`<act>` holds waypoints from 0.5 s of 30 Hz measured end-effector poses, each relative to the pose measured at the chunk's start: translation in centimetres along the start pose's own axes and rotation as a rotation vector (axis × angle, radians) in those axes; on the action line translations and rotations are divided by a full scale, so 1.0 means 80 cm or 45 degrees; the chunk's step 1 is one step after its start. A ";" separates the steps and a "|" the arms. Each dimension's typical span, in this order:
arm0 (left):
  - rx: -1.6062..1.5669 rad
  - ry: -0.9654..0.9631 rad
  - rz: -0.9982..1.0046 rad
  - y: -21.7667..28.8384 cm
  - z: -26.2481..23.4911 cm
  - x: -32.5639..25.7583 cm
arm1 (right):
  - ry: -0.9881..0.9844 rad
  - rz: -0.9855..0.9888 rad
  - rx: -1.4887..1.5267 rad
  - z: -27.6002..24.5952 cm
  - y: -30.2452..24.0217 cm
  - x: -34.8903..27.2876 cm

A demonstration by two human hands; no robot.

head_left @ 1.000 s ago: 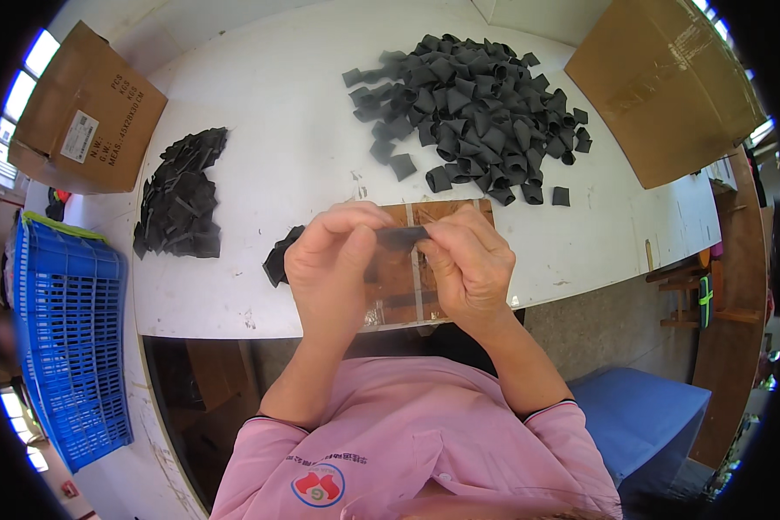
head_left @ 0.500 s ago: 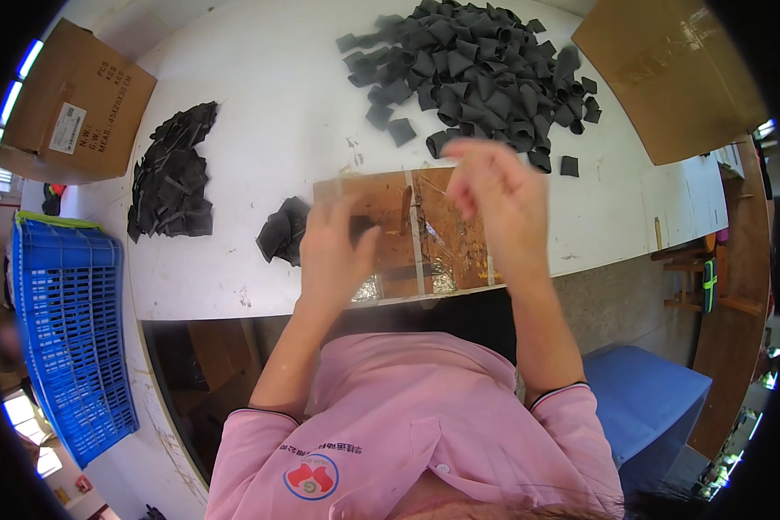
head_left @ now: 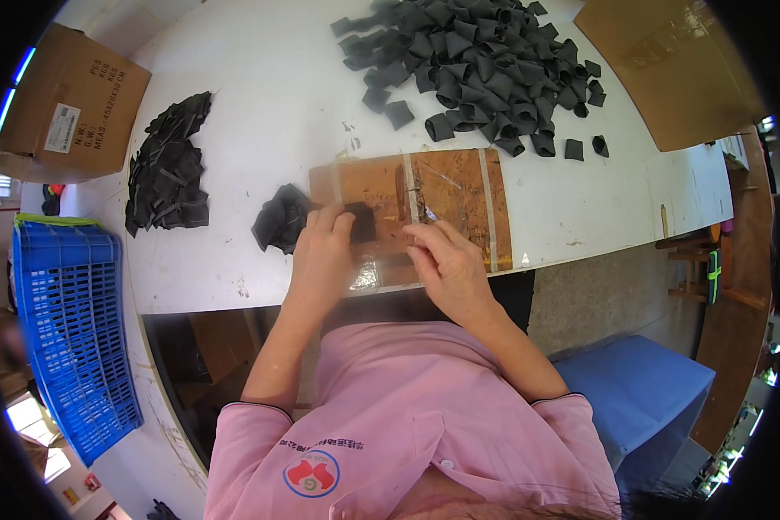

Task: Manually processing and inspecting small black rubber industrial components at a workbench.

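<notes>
My left hand (head_left: pixel 319 258) has its fingertips together at the edge of a flat black fabric piece (head_left: pixel 363 222), which lies on the worn brown board (head_left: pixel 459 186) in front of me. Beside those fingers, a small heap of dark fabric pieces (head_left: pixel 279 218) sits at the board's left edge. My right hand (head_left: pixel 451 267) is low over the middle of the board, thumb and fingers pinched. Whatever its fingertips hold, if anything, is too small to make out. Strips of clear tape (head_left: pixel 489 208) cross the board.
A large pile of dark grey fabric loops (head_left: pixel 477 74) covers the far table, with a loose loop (head_left: pixel 600 146) to its right. Flat black pieces (head_left: pixel 169 169) are stacked left. Cardboard boxes (head_left: pixel 78 104) stand at both far corners; a blue crate (head_left: pixel 74 321) is at left.
My right hand has come down and left from the board's far right side to its middle. One more loop lies right of the pile. My left hand has settled onto the black piece.
</notes>
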State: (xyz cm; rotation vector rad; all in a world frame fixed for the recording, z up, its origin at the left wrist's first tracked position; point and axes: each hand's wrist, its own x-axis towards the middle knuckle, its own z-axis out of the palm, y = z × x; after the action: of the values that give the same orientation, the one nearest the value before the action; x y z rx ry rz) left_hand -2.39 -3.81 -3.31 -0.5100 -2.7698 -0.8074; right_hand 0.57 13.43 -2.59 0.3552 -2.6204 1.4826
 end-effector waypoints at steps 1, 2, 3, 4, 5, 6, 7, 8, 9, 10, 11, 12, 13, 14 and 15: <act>0.081 -0.082 0.039 -0.003 -0.004 -0.002 | 0.001 0.038 0.000 -0.001 0.001 -0.001; 0.160 -0.164 0.078 -0.006 -0.008 -0.003 | -0.027 0.096 0.057 -0.003 -0.002 -0.001; 0.162 -0.163 0.075 -0.011 -0.006 -0.004 | -0.030 0.094 0.059 -0.002 -0.001 -0.002; 0.198 -0.221 0.101 -0.018 -0.002 -0.003 | -0.063 0.075 0.060 -0.001 0.001 -0.003; 0.233 -0.279 0.128 -0.022 0.000 -0.002 | -0.096 0.056 0.059 -0.001 0.002 -0.005; 0.236 -0.274 0.124 -0.023 -0.001 -0.002 | -0.100 0.050 0.059 0.001 0.001 -0.006; 0.180 -0.200 0.149 -0.023 -0.001 0.000 | -0.070 0.002 0.030 0.003 0.002 -0.007; 0.125 -0.126 0.173 -0.022 -0.002 0.002 | -0.041 -0.047 0.001 0.004 0.001 -0.006; 0.123 -0.125 0.175 -0.018 -0.006 0.003 | -0.040 -0.047 -0.002 0.004 -0.003 -0.003; -0.608 -0.329 -0.276 -0.011 -0.013 0.002 | 0.085 -0.047 0.017 0.003 -0.011 0.000; -1.332 -0.519 -0.741 -0.002 -0.021 0.002 | 0.205 -0.054 0.036 0.002 -0.016 0.002; -1.648 -0.546 -0.740 0.008 -0.028 0.003 | 0.221 0.020 0.174 0.003 -0.017 0.003; -1.651 -0.545 -0.738 0.015 -0.033 0.003 | 0.220 0.019 0.171 -0.002 -0.017 0.004; -1.773 -0.591 -0.830 0.021 -0.037 0.003 | -0.011 0.321 0.612 -0.009 -0.015 0.004; -1.894 -0.639 -0.922 0.026 -0.038 0.002 | -0.250 0.624 1.048 -0.014 -0.014 0.005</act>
State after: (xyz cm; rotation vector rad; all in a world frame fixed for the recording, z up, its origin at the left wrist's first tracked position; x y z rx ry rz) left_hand -1.40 -3.77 0.23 0.2340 -2.0759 -3.2153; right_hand 0.47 13.77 -1.05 -0.1156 -2.1668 2.7875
